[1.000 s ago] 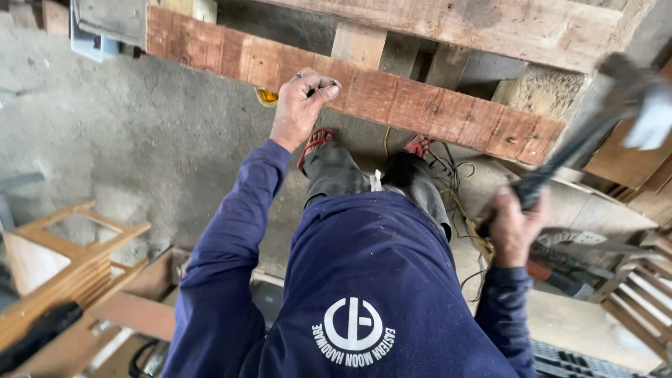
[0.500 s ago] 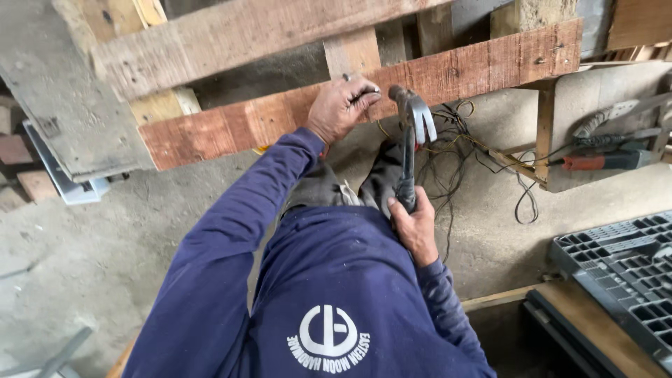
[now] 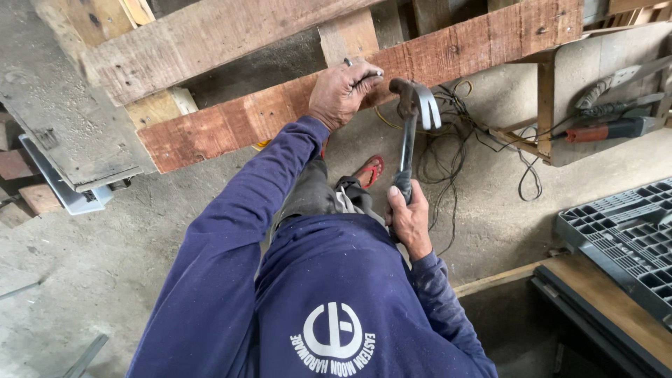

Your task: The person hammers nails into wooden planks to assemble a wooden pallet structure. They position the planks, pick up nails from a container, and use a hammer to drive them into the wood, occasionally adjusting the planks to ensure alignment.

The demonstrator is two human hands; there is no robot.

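Note:
My left hand (image 3: 343, 91) rests on a reddish wooden plank (image 3: 231, 126) of a pallet, fingers pinched on a small nail that I can barely see. My right hand (image 3: 408, 217) grips the dark handle of a claw hammer (image 3: 413, 105). The hammer's metal head hangs just right of my left fingers, close to the plank's edge. A paler plank (image 3: 210, 38) runs above the reddish one. My blue long sleeves and shirt fill the lower middle of the view.
Tangled wires (image 3: 476, 133) lie on the concrete floor beyond the hammer. A power tool with a red body (image 3: 605, 129) rests at the right. A dark plastic pallet (image 3: 623, 238) sits at lower right, bricks (image 3: 31, 199) at the left. One foot wears a red sandal (image 3: 369, 170).
A second ago the hammer was raised far to the right; it has swung down beside my left hand. Since half a second ago it has hardly moved, and the view shifted slightly.

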